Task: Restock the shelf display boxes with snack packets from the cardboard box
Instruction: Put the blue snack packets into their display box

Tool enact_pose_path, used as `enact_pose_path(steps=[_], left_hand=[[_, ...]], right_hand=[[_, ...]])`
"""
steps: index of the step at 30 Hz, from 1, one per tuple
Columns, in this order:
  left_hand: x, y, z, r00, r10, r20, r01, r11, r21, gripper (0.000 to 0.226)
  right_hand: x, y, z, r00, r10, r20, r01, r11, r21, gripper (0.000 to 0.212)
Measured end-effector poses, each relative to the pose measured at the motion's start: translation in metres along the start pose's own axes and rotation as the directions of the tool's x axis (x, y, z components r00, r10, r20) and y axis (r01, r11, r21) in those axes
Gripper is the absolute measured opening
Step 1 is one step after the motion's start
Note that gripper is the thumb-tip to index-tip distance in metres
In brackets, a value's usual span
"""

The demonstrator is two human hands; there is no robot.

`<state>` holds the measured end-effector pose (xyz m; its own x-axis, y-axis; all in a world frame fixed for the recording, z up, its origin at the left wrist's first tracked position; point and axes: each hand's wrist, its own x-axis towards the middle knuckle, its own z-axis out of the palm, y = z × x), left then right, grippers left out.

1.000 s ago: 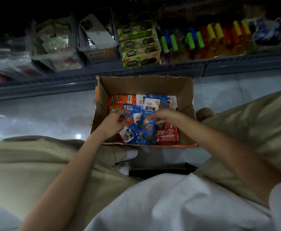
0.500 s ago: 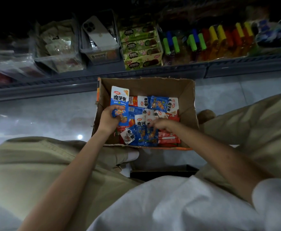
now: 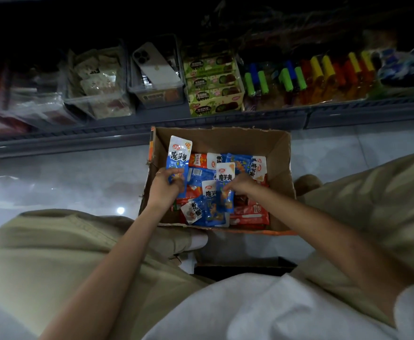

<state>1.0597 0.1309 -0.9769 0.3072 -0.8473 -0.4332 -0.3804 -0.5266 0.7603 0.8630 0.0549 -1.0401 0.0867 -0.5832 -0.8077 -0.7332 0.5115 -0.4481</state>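
We judge the job barely begun. Our left hand (image 3: 163, 186) grips a blue packet (image 3: 179, 155) upright at the left side of the cardboard box (image 3: 225, 141). Our right hand (image 3: 241, 186) pinches a second packet (image 3: 225, 182) just above the pile (image 3: 250, 214). The box sits on the floor below the shelf (image 3: 225, 121). Many packets lie in it, and neither held packet has reached the display boxes (image 3: 98, 99) yet.

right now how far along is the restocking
Early, it seems. Done: nothing visibly placed; the shelf bins hold other goods. In hand: the left hand holds a blue packet over the box, the right hand pinches a second packet. Left: a pile of packets lies in the box, all to go to the shelf.
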Motion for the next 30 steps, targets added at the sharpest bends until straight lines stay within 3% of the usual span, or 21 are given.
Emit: enact_pose_path(steps=[3, 7, 10, 13, 17, 19, 21, 23, 25, 27, 30], left_hand=[[-0.011, 0.013, 0.000, 0.998, -0.026, 0.051, 0.033, 0.988, -0.148, 0.021], [-0.029, 0.033, 0.004, 0.990, 0.102, 0.092, -0.071, 0.954, -0.290, 0.011], [-0.043, 0.047, 0.010, 0.964, 0.262, 0.050, -0.233, 0.918, -0.320, 0.023], [-0.051, 0.058, 0.015, 0.948, 0.307, -0.087, -0.319, 0.893, -0.318, 0.026], [-0.060, 0.077, 0.018, 0.926, 0.352, -0.136, -0.377, 0.845, -0.380, 0.036], [-0.063, 0.087, 0.016, 0.900, 0.416, -0.134, -0.435, 0.829, -0.351, 0.048], [-0.065, 0.094, 0.015, 0.886, 0.453, -0.099, -0.458, 0.818, -0.349, 0.066], [-0.068, 0.107, 0.012, 0.895, 0.442, -0.063, -0.432, 0.821, -0.374, 0.072], [-0.070, 0.123, 0.010, 0.886, 0.456, -0.079, -0.450, 0.809, -0.378, 0.058], [-0.071, 0.144, 0.007, 0.864, 0.488, -0.124, -0.495, 0.779, -0.384, 0.040], [-0.067, 0.176, 0.000, 0.828, 0.532, -0.175, -0.555, 0.736, -0.388, 0.027]], right_hand=[[-0.034, -0.025, -0.024, 0.983, -0.177, 0.039, 0.166, 0.965, 0.203, 0.019], [-0.077, -0.042, -0.038, 0.906, -0.417, 0.077, 0.338, 0.820, 0.463, 0.017], [-0.095, -0.055, -0.038, 0.849, -0.528, -0.008, 0.476, 0.758, 0.445, 0.023], [-0.106, -0.066, -0.039, 0.770, -0.631, -0.095, 0.623, 0.713, 0.321, 0.032], [-0.117, -0.073, -0.046, 0.719, -0.638, -0.275, 0.692, 0.624, 0.363, 0.032], [-0.122, -0.079, -0.058, 0.741, -0.590, -0.322, 0.669, 0.601, 0.438, 0.054], [-0.133, -0.087, -0.079, 0.778, -0.563, -0.279, 0.617, 0.600, 0.509, 0.066], [-0.146, -0.096, -0.102, 0.741, -0.635, -0.218, 0.647, 0.588, 0.486, 0.043], [-0.159, -0.106, -0.118, 0.659, -0.716, -0.229, 0.730, 0.536, 0.425, 0.014], [-0.172, -0.116, -0.130, 0.601, -0.750, -0.274, 0.776, 0.467, 0.424, 0.010], [-0.187, -0.135, -0.149, 0.575, -0.760, -0.302, 0.781, 0.401, 0.479, 0.011]])
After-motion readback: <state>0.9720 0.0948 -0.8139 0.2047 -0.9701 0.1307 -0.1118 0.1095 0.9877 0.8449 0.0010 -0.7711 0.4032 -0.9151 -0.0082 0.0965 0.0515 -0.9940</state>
